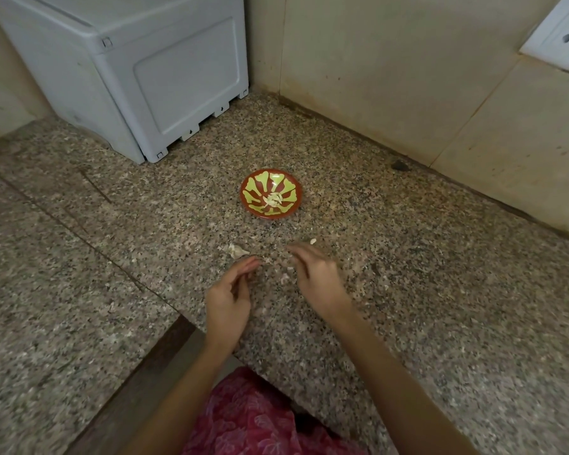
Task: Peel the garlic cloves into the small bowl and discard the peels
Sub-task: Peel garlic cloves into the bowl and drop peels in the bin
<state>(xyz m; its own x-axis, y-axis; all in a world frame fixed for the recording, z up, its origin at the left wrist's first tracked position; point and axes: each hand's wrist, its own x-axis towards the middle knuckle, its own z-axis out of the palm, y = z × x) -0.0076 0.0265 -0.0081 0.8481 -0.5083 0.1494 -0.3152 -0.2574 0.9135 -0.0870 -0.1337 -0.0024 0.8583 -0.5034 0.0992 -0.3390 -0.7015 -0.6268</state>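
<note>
Speckled granite counter [112, 257] runs back to a tiled corner. At eleven o'clock from the small bowl [257, 188], a pale grey plastic box [138, 77] stands against the wall; at six o'clock, by the counter's edge, a pink patterned garment [243, 421] shows. The left hand [227, 300] hovers at seven o'clock from the bowl, fingers loosely curved toward the thumb, nothing visible in them; a garlic peel [237, 250] lies at twelve o'clock just past its fingertips. The bowl sits on the counter with peeled garlic cloves [273, 200] heaped at its centre. The right hand [316, 274], at five o'clock from the bowl, droops relaxed and empty; peel scraps [284, 277] lie between the hands. A wall socket [559, 37] sits at two o'clock.
</note>
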